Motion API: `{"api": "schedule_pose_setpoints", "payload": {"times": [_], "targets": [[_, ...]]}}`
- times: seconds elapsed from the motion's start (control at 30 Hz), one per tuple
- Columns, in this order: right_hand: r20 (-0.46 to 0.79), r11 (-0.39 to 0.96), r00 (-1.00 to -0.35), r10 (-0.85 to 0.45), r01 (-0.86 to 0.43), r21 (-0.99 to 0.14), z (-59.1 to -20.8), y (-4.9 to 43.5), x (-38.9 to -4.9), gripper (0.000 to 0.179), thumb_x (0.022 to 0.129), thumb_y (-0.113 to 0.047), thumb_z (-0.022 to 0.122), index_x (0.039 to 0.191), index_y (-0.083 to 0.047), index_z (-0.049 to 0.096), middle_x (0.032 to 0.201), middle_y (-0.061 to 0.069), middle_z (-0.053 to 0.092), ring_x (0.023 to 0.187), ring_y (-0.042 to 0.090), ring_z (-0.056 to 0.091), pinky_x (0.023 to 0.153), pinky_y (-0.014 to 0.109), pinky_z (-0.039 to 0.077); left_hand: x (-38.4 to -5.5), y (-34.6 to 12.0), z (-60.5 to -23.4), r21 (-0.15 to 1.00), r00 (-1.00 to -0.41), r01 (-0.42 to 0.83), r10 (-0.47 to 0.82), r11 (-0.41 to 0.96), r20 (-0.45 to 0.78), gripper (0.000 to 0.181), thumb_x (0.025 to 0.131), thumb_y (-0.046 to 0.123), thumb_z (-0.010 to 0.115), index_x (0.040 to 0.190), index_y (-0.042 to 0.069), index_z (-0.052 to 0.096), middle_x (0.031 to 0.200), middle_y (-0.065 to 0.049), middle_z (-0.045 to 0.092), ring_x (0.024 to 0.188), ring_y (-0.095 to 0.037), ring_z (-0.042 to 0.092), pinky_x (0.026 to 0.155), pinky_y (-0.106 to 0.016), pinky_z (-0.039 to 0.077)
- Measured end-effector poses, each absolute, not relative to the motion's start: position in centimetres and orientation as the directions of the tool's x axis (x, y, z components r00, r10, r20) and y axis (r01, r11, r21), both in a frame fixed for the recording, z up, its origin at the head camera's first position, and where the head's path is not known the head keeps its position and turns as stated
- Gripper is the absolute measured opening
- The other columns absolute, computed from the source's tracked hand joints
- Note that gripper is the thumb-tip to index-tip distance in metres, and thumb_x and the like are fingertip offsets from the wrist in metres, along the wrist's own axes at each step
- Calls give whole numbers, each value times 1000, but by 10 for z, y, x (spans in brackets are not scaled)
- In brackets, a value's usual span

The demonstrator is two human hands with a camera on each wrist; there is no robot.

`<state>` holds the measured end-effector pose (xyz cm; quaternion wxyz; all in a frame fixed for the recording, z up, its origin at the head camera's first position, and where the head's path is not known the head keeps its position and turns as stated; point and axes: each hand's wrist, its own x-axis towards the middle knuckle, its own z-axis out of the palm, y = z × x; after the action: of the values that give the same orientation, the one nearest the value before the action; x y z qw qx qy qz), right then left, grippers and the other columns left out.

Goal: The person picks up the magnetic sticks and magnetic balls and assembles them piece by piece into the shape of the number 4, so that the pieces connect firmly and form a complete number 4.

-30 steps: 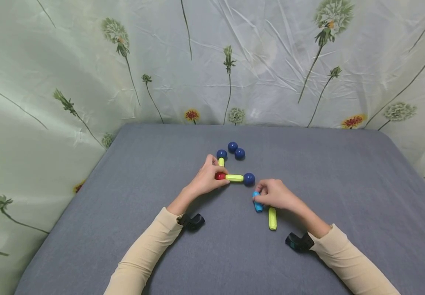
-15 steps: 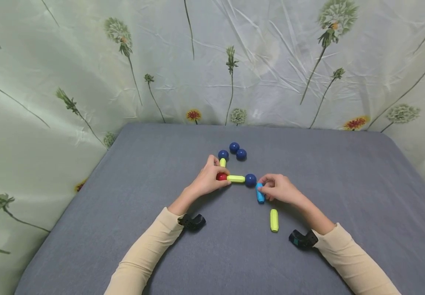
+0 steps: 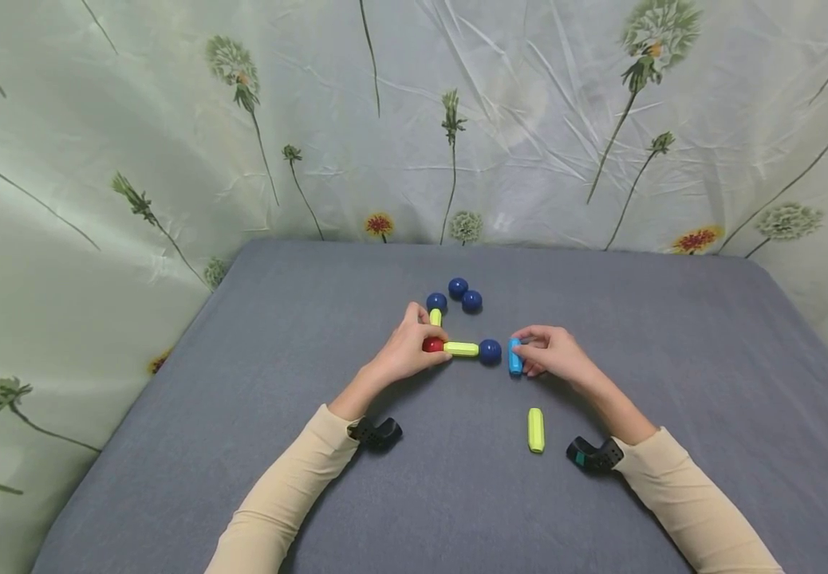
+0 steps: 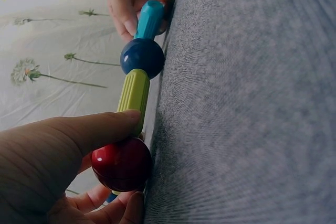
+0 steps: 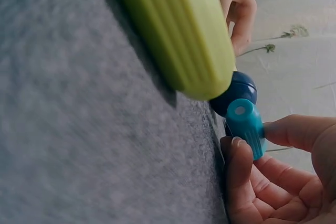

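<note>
My left hand grips a red ball, its thumb lying along a ribbed yellow-green rod that runs right from the ball. At that rod's far end is a dark blue ball. A second yellow-green rod points away from the left hand to another blue ball. My right hand pinches a light blue rod between thumb and fingers, just right of the blue ball. A pale round disc shows in the end of the light blue rod in the right wrist view.
A loose yellow-green rod lies on the grey cloth-covered surface, nearer than the right hand. Two loose blue balls sit behind the joined pieces. A flower-print curtain hangs along the back.
My right hand has moved away from the body with the light blue rod, from near the loose yellow-green rod up beside the blue ball. The left hand keeps its grip in place.
</note>
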<state>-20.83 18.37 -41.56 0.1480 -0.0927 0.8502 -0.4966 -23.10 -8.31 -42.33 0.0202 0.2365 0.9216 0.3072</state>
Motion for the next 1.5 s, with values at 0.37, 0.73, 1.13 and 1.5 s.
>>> {"api": "schedule_pose_setpoints", "payload": {"times": [0.37,0.73,1.13,1.5], "targets": [[-144,434,-951,-273,12,-901,-418,185,-221,37,90,-13,58,117,11,53,67,-6,62,58,3,59,58,22,53,-230,-83,-425,576,-887,422,450,700,104,22,80,25,74,98,13,72,105,-8,35,88,-19,44,66,-21,37],[-160,431,-957,-241,42,-901,-417,182,-233,36,91,-13,57,118,11,52,66,-6,62,57,3,60,57,21,53,-231,-84,-425,584,-892,415,440,698,107,22,80,26,74,98,13,72,102,-7,34,87,-18,42,65,-21,36],[-171,402,-961,-217,72,-913,-418,176,-244,36,91,-12,57,118,11,52,66,-8,62,56,2,59,57,20,52,-232,-83,-424,584,-891,415,442,698,104,23,80,26,74,98,13,72,99,-6,33,85,-17,41,63,-21,35],[-185,363,-951,-249,85,-928,-415,174,-249,41,91,-13,57,122,12,50,65,-10,61,56,2,59,58,19,52,-231,-84,-423,577,-894,408,439,707,95,23,80,26,74,99,13,73,99,-7,35,86,-18,41,64,-22,35]]}}
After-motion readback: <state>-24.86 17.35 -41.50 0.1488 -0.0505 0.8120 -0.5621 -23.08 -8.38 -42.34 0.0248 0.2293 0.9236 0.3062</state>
